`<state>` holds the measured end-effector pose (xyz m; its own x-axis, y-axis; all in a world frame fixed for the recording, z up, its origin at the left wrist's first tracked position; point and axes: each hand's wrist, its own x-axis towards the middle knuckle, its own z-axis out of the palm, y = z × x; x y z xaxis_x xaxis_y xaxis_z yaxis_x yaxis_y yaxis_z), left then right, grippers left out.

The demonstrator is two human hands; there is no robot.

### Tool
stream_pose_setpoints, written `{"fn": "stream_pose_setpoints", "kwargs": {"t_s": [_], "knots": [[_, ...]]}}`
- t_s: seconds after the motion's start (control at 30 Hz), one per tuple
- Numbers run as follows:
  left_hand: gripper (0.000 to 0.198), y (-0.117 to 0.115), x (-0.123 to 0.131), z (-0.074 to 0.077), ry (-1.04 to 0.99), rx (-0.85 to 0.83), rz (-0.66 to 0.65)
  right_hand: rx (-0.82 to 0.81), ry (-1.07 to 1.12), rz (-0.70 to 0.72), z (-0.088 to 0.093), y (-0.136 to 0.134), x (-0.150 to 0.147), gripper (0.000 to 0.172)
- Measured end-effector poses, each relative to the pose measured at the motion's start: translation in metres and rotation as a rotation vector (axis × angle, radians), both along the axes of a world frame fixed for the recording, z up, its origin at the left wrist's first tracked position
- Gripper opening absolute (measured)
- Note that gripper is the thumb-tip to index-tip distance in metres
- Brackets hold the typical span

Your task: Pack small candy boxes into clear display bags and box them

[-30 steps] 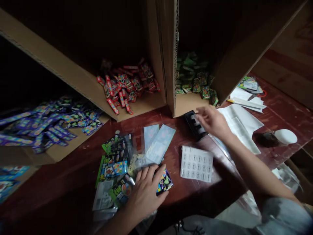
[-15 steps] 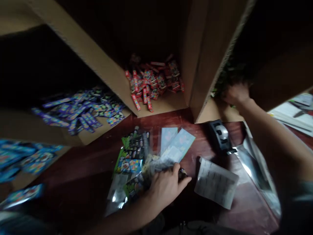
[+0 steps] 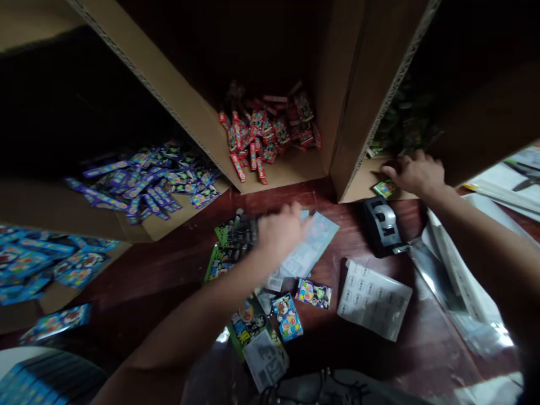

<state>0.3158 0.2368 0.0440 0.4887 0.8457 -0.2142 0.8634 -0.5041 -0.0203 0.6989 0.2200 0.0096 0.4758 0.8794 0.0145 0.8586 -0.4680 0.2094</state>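
My left hand [image 3: 282, 230], blurred by motion, is over the light blue cards [image 3: 314, 244] and the dark green packs [image 3: 223, 261]; its fingers are smeared. Below it on the dark red table [image 3: 169, 275] lie a purple packet [image 3: 314, 293] and a blue packet [image 3: 287, 316]. Inside the front of the right cardboard box [image 3: 358, 180], my right hand [image 3: 415, 171] is spread with thumb and fingers apart. Beside its thumb a small green packet [image 3: 384, 188] rests on the box floor. Darker packets lie behind the hand, in shadow.
A black tape dispenser [image 3: 382, 225] and a sheet of round stickers [image 3: 374, 299] lie at the right. Cardboard boxes hold red packets [image 3: 257, 138], purple packets [image 3: 147, 183] and blue packets [image 3: 54, 261]. Clear plastic sleeves [image 3: 447, 287] are near my right forearm.
My left hand has moved up from the front of the pile; a purple and a blue packet now show there. My right hand has drawn back toward the box's front edge.
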Motion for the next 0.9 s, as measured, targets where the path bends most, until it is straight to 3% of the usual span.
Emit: {"fn": "stream_pose_setpoints", "kwargs": {"t_s": [0.07, 0.17, 0.23, 0.33, 0.43, 0.5, 0.6, 0.7, 0.83, 0.9], "knots": [[0.066, 0.058, 0.0, -0.003, -0.065, 0.179, 0.184, -0.04, 0.079, -0.071, 0.003, 0.001, -0.015, 0.098], [0.073, 0.125, -0.005, -0.023, -0.171, 0.214, 0.328, -0.114, 0.257, -0.135, 0.008, 0.004, -0.03, 0.113], [0.062, 0.147, -0.011, -0.038, -0.254, 0.186, 0.35, -0.083, 0.327, -0.135, 0.01, 0.002, -0.032, 0.112], [0.048, 0.15, -0.024, -0.046, -0.4, 0.189, 0.286, -0.044, 0.363, -0.001, 0.011, -0.008, -0.027, 0.102], [0.044, 0.129, -0.031, -0.039, -0.526, 0.262, 0.131, -0.157, 0.324, 0.259, 0.01, -0.019, -0.018, 0.081], [0.042, 0.108, -0.03, -0.029, -0.587, 0.244, -0.001, -0.199, 0.282, 0.309, 0.01, -0.023, -0.015, 0.068], [0.05, 0.063, -0.024, -0.012, -0.659, -0.044, -0.136, -0.18, 0.248, 0.222, 0.017, -0.027, -0.018, 0.067], [0.046, 0.006, -0.026, 0.003, -0.653, -0.452, -0.238, -0.054, 0.19, 0.155, 0.044, -0.048, -0.03, 0.076], [0.018, -0.081, -0.039, 0.008, -0.574, -0.788, -0.467, 0.232, 0.258, 0.189, 0.09, -0.13, -0.064, 0.067], [0.017, -0.119, -0.044, 0.0, -0.55, -0.855, -0.55, 0.262, 0.452, 0.24, 0.094, -0.187, -0.095, 0.07]]}}
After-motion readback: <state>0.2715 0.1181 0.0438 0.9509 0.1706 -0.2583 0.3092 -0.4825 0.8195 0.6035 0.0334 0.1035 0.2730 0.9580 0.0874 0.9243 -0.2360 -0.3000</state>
